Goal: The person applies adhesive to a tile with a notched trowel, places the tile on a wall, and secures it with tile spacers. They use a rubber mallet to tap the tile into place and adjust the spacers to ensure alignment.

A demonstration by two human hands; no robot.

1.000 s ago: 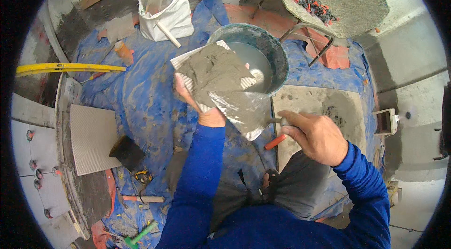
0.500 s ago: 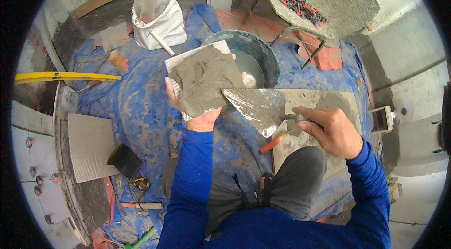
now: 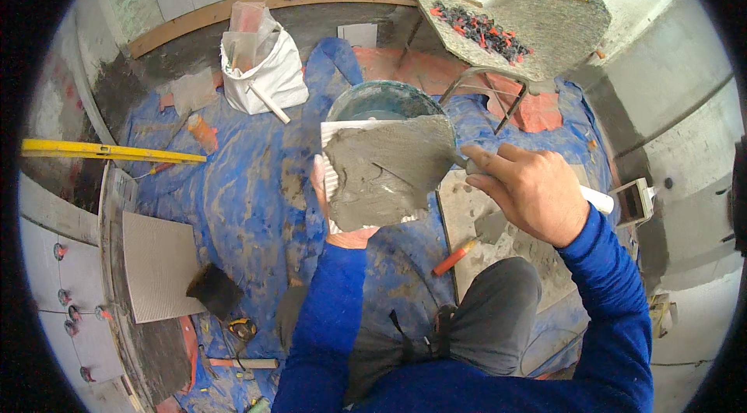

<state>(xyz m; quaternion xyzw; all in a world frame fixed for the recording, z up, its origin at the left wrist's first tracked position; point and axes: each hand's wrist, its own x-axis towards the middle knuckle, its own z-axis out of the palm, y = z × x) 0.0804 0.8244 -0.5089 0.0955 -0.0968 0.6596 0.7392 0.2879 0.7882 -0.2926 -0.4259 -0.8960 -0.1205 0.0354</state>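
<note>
My left hand (image 3: 350,239) supports a tile (image 3: 333,182) from below and at its left edge, its ribbed white back facing up. A thick layer of wet grey mortar (image 3: 377,172) covers nearly all of that back. My right hand (image 3: 523,189) is closed around a trowel (image 3: 597,200), whose white handle end sticks out by my wrist. The trowel's blade is seen almost edge-on at the mortar's right edge. Behind the tile, partly hidden, stands a round dark-green tub (image 3: 381,94).
A mortar-stained board (image 3: 459,207) lies at right with a red-handled tool (image 3: 454,257) on it. Blue sheeting (image 3: 249,203) covers the floor. A white sack (image 3: 272,78), a yellow level (image 3: 117,151), a leaning tile (image 3: 159,269) and a table (image 3: 537,20) with clips stand around.
The tile has moved right, in front of the tub, and its mortar is spread flatter and wider. My right hand has turned the trowel from flat to nearly edge-on.
</note>
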